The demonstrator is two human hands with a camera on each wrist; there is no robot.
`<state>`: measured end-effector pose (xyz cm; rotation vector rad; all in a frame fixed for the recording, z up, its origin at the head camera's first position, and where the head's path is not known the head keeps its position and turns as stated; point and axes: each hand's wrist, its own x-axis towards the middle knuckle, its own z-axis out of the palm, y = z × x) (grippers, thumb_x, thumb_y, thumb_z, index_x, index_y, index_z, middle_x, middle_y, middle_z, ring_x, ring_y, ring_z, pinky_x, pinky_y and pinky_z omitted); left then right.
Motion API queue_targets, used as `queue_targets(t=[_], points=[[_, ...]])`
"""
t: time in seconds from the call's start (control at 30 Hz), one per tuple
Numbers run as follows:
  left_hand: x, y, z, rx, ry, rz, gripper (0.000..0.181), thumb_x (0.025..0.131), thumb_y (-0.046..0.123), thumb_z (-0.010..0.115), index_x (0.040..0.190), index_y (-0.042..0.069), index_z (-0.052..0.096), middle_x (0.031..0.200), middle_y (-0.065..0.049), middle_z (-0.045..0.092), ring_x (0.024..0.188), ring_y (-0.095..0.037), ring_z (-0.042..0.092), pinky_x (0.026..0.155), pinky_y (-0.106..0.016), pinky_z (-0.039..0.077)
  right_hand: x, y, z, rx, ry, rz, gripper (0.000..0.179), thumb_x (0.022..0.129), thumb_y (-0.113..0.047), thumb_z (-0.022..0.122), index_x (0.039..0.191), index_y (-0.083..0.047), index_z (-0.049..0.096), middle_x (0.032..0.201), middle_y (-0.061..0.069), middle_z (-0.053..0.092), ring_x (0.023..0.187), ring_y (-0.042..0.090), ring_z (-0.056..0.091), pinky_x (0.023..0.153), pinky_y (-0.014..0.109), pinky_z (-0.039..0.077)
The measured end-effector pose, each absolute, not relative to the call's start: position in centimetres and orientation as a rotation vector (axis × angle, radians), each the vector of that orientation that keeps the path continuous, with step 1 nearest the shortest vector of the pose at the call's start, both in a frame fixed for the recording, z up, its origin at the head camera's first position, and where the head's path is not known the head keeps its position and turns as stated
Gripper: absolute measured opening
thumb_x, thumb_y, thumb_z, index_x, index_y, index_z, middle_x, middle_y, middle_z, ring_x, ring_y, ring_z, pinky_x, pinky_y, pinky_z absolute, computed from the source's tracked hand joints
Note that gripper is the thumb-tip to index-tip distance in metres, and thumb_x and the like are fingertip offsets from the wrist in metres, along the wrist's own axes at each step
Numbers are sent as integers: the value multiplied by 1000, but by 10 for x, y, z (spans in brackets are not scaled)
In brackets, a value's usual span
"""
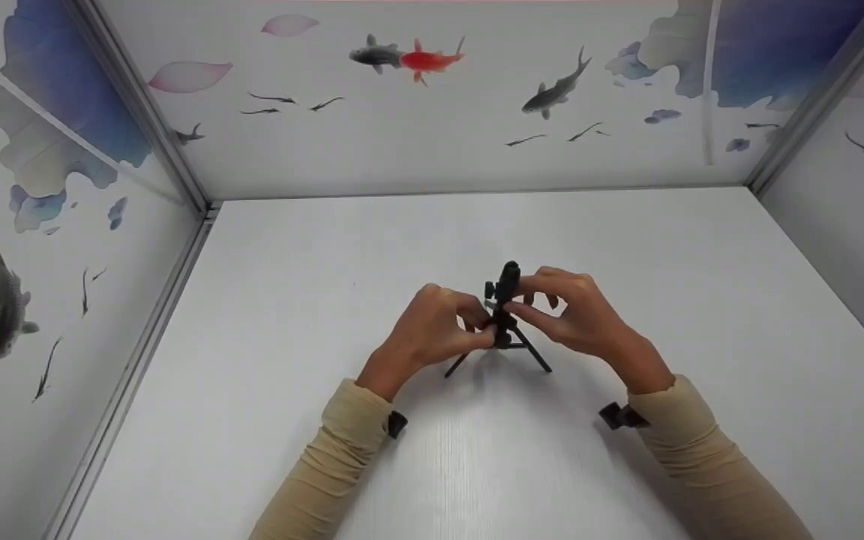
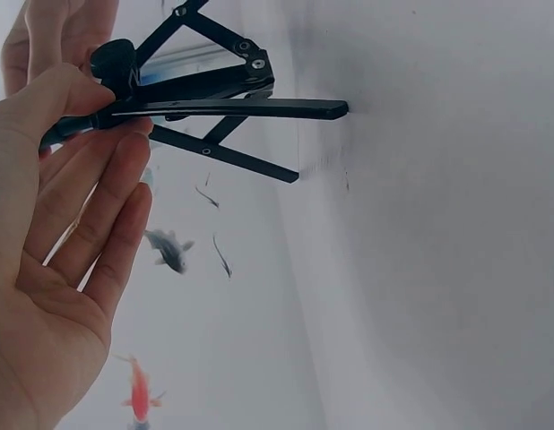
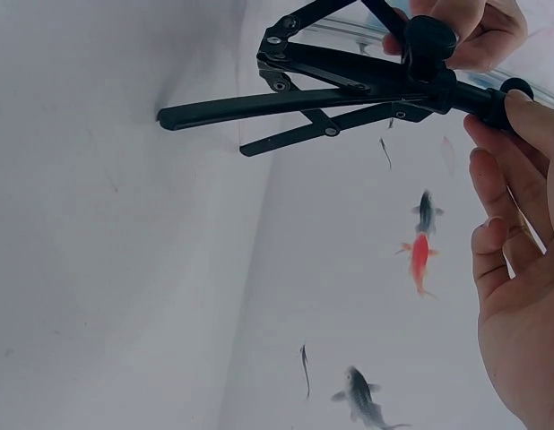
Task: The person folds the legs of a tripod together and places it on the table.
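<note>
White tabletop (image 1: 702, 300), walls around it printed with a red fish (image 1: 429, 59), grey fish (image 1: 556, 91) and blue washes.

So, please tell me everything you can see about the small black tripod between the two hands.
The small black tripod looks like matte plastic or metal, with thin legs spread open, joined by short braces, their feet on the white table. It stands upright. The left hand pinches its neck; the right hand holds the head near a round knob.
</note>
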<state>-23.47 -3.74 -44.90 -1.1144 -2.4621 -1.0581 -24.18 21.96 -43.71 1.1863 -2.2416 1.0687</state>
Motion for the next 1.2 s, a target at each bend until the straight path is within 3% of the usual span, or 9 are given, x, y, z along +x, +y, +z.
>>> queue_targets(t=[0.3,0.6,0.9,1.2], points=[[-235,-38,-448,-1122,-2448,-1078,6,91,16,80,89,15,85,78,7,82,71,0,73,70,-20,54,-241,219,-436,1178,-2235,1081,26,92,-5,86,114,-19,83,83,-4,73,78,7,63,61,32,43],[-236,-38,-449,-1152,-2393,-1096,6,91,14,79,91,13,85,80,4,83,73,-5,77,70,-33,62,-243,219,-437,1182,-2219,1082,27,92,-5,86,114,-20,83,81,-5,72,77,7,62,62,27,41],[-236,-38,-450,-1146,-2375,-1095,5,91,14,79,89,14,84,80,6,83,73,-1,75,69,-20,54,-243,220,-438,1180,-2225,1087,28,92,-5,86,114,-20,83,81,-5,72,77,6,62,62,28,41],[-236,-38,-450,-1134,-2359,-1101,5,91,15,79,88,14,83,79,6,82,72,-1,75,69,-19,53,-243,220,-438,1185,-2220,1091,27,91,-4,87,114,-19,83,81,-4,71,76,6,61,62,29,41]])
